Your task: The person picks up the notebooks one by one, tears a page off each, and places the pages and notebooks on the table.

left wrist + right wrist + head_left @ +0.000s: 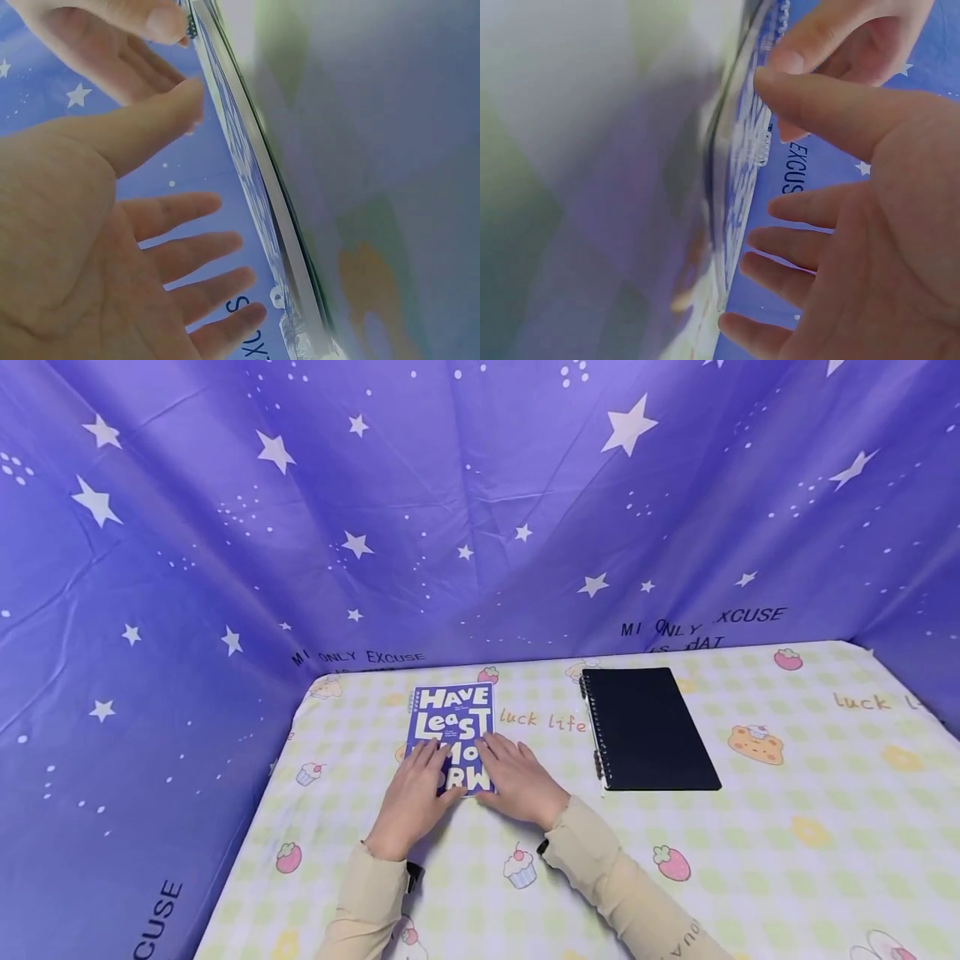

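A blue spiral-bound notebook (454,720) with big white lettering lies flat on the table, its coil along the left side. Over its lower left part is my left hand (415,797), fingers straight and pointing away from me. My right hand (521,777) lies over the lower right edge in the same manner, the two thumbs close together at the near edge. From the left wrist, the notebook's page edge (259,165) runs past the spread fingers. The right wrist view shows the right palm (900,217) facing the cover, fingers straight.
To the right lies a black spiral notebook (652,727), with a slim pen-like item (599,764) along its coil. Beneath everything is a checked tablecloth (750,877) printed with cupcakes and strawberries. A purple star-patterned curtain (465,485) hangs behind and at the sides.
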